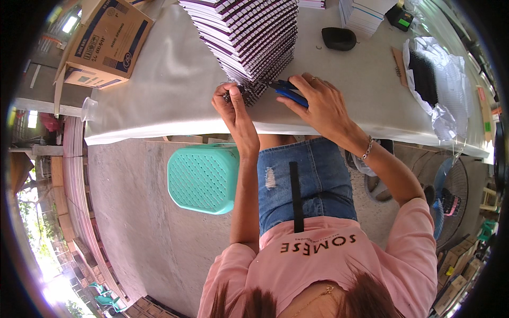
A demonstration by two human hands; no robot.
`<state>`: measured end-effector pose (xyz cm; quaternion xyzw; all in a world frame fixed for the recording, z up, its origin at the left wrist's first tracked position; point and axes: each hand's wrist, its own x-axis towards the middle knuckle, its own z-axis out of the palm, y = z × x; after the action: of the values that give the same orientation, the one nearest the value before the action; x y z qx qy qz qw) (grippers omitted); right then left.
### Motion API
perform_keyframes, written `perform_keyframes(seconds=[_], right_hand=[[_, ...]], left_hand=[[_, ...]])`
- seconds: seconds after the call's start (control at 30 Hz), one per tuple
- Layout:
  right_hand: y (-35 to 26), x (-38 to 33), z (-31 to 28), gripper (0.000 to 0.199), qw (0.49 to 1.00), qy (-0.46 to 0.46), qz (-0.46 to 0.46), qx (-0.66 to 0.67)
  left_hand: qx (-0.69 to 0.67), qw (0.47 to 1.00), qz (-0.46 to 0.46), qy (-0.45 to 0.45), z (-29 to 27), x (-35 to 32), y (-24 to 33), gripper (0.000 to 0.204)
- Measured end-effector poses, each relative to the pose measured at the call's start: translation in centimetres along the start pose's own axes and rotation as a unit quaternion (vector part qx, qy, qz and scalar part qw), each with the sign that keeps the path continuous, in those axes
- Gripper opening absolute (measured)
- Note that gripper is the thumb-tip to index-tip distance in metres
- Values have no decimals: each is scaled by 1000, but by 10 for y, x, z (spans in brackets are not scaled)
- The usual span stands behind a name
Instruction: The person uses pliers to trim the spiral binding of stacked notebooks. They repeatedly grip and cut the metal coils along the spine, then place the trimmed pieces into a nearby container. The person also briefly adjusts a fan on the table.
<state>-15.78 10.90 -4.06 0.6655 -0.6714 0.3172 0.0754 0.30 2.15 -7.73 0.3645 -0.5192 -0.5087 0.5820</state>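
A tall stack of wire-bound notebooks (249,37), with white pages and dark purple layers, stands on the table before me. At its near corner, dark wire binding (253,96) sticks out toward me. My left hand (237,114) is closed there, its thumb and fingers pinched on the dark wire binding. From the other side, my right hand (321,100) grips blue-handled pliers (291,95) with dark jaws. The jaw tips point left and reach the wires at the corner. Whether the jaws close on a wire is too small to tell.
A cardboard box (108,42) sits at the table's left. Farther right are a black pouch-like object (339,38), a white paper stack (363,16) and a plastic bag (450,79) with black wire bindings. Below are a green stool (204,179) and a fan (450,196).
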Motion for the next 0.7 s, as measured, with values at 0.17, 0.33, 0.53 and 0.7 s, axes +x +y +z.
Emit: perform_keyframes(seconds=[0.17, 0.33, 0.53, 0.7], right_hand=[[1, -3, 5, 51, 998, 25, -34, -48], [0, -2, 13, 54, 998, 36, -39, -32], [1, -4, 11, 55, 998, 35, -19, -48], [-1, -2, 9, 54, 998, 20, -24, -45]], left_hand=[[-41, 998, -24, -32, 1, -3, 10, 32], [31, 997, 22, -70, 1, -4, 17, 38], [48, 996, 36, -68, -2, -3, 12, 35], [48, 996, 39, -65, -3, -2, 7, 33]])
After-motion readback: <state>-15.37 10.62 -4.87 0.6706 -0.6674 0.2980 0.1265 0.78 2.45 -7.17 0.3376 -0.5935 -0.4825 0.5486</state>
